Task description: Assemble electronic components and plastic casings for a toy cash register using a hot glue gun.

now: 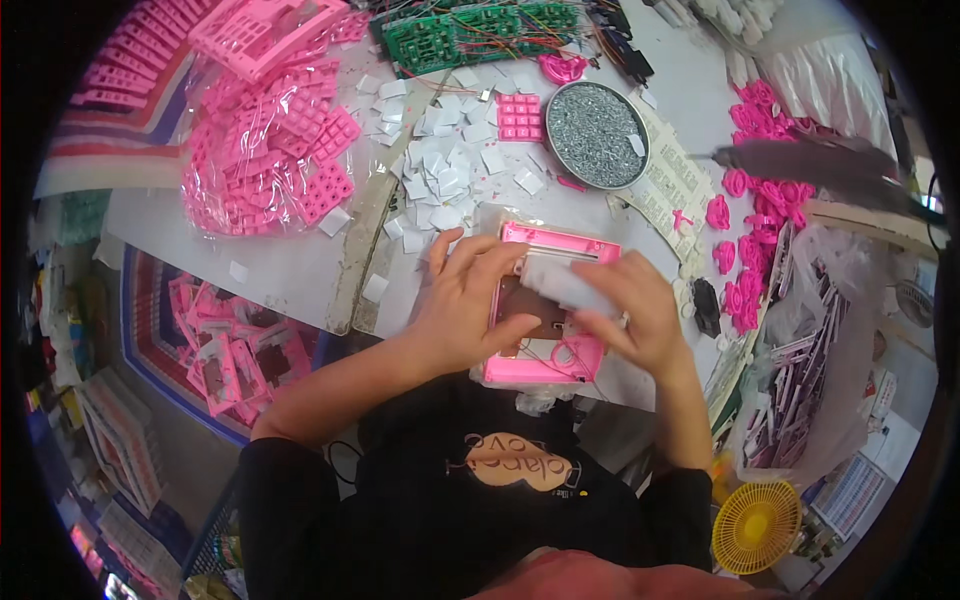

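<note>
A rectangular pink plastic case (pixel 535 372) lies open side up on the table in front of me, with a clear plastic bag under it. Inside are a brown panel (pixel 522 305) and a thin wire near the lower end. My left hand (pixel 462 300) grips the case's left side, its thumb reaching over the inside and its fingers by the upper end. Between the thumb and fingers of my right hand (pixel 645 312) is a whitish flat piece (pixel 560 284), held over the case and smeared by motion, so its exact kind is unclear.
Beyond the case lie loose white squares (pixel 437 175), a pink keypad (pixel 520 117) and a round bowl of small metal screws (pixel 598 135). Bagged pink keypads (pixel 270 150) stand left, green circuit boards (pixel 480 38) at the back. Pink parts (pixel 745 255) and a dark blurred tool (pixel 810 160) are right.
</note>
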Motion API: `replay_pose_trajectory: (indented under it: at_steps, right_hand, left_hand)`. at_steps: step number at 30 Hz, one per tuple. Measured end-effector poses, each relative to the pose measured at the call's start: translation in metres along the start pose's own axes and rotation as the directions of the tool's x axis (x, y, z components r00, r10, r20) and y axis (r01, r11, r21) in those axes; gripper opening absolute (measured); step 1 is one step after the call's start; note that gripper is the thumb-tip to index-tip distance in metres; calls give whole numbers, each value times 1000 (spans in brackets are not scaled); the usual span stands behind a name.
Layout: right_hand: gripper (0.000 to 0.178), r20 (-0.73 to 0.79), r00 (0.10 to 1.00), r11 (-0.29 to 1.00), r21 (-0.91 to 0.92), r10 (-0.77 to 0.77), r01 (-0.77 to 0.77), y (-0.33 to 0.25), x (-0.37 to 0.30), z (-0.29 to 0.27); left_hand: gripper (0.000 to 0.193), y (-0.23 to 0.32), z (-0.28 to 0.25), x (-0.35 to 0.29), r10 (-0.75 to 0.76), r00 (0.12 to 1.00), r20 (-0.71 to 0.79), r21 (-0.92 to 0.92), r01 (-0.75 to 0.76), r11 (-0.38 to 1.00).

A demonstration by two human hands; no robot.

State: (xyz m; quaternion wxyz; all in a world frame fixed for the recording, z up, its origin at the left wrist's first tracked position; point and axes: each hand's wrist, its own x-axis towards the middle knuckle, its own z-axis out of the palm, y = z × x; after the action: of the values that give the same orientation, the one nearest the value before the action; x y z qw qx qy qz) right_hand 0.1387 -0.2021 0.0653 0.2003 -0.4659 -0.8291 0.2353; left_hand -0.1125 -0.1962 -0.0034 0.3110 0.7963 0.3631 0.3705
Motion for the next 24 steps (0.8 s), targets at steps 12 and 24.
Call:
replay_pose_trajectory:
  at_steps: [12,24]
  right_hand:
    - [34,-63,945,832,-459,320,-312,0,50,-14]
    - [31,-152,988,1000,7,-20,21,25,19,13]
  left_hand:
    - [64,20,-1,3,-21,995,99,307,-11,952]
    - [56,33,-7,13,-41,994,98,374,2,928]
